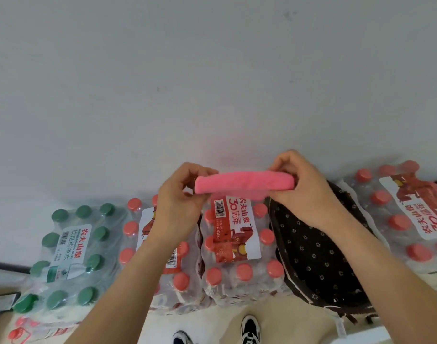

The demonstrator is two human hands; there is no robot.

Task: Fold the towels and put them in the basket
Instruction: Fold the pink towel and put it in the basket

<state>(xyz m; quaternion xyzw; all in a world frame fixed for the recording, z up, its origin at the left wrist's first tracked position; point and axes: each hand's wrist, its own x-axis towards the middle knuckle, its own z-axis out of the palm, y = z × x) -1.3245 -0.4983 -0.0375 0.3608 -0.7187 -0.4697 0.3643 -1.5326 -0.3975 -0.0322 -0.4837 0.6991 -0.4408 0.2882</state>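
I hold the folded pink towel point(244, 186) level in the air between my 2 hands: my left hand point(177, 202) pinches its left end, my right hand point(304, 192) its right end, fingers point(285, 163) curled on the cloth. Below it, on the floor, stand packs of bottled water point(234, 244) and a dark flowered fabric point(316, 244)

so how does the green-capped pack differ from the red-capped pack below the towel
The green-capped pack sits far left; the red-capped pack centre, below the pink towel. The green-capped pack's label is mostly white, the red-capped pack's largely red with a 30. Both are shrink-wrapped bottle packs.
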